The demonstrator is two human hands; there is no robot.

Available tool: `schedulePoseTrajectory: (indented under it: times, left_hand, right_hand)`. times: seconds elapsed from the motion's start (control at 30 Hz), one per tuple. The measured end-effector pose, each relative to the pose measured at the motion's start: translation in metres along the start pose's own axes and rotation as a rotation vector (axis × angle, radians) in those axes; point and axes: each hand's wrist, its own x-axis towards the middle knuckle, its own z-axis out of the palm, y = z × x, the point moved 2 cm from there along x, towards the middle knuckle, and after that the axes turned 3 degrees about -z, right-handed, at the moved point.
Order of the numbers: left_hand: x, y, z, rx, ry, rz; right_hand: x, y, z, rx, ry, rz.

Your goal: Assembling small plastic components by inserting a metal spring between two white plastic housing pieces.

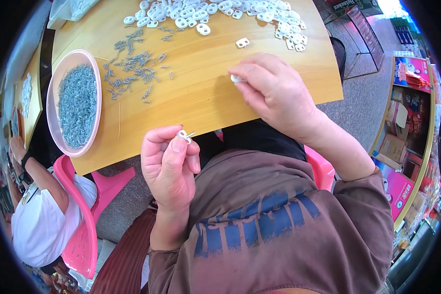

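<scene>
Near the table's front edge, my left hand [169, 169] pinches a small white two-holed plastic piece [182, 134] between thumb and forefinger. A metal screw [190, 134] sticks out of that piece to the right. Over the right part of the table, my right hand [285, 95] is closed on another small white plastic piece [235, 78], mostly covered by the fingers. A lone white two-holed piece [242, 43] lies just beyond the right hand. Loose screws [141, 63] are scattered on the wooden table [196, 93], ahead of the left hand.
A pale pink basin [99, 98] full of screws stands at the table's left edge. White plastic pieces [186, 11] are heaped along the far side. Another person [49, 210] sits at the left by a pink chair [85, 230]. Shelves with boxes [394, 142] stand at the right.
</scene>
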Motion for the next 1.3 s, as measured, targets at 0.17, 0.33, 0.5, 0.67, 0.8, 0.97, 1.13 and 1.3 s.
schedulePoseTrajectory:
  times: [0.17, 0.33, 0.5, 0.67, 0.8, 0.97, 1.13, 1.3]
  left_hand:
    - [-0.001, 0.002, 0.001, 0.020, 0.033, -0.003]
    - [-0.001, 0.002, 0.002, -0.050, -0.035, 0.008]
    - [-0.002, 0.002, -0.002, -0.060, -0.040, 0.030]
    - [-0.002, 0.005, -0.001, -0.060, -0.034, 0.053]
    - [-0.001, 0.008, 0.001, -0.023, -0.034, 0.074]
    - [-0.004, 0.009, 0.004, 0.023, -0.025, 0.057]
    - [-0.003, 0.008, 0.005, 0.052, -0.026, 0.067]
    - [-0.004, 0.008, 0.004, 0.071, -0.024, 0.075]
  right_hand:
    - [0.005, -0.014, -0.005, 1.127, 0.045, 0.758]
    - [0.006, -0.039, 0.004, 1.668, 0.044, 0.927]
    - [0.005, -0.051, 0.007, 1.941, 0.002, 0.943]
    - [0.002, -0.050, 0.007, 1.839, -0.009, 0.983]
    - [-0.003, -0.050, 0.012, 1.722, -0.055, 0.965]
    - [-0.001, -0.053, 0.013, 1.721, -0.088, 0.924]
    - [0.000, -0.053, 0.013, 1.717, -0.110, 0.927]
    - [-0.001, -0.053, 0.012, 1.701, -0.101, 0.922]
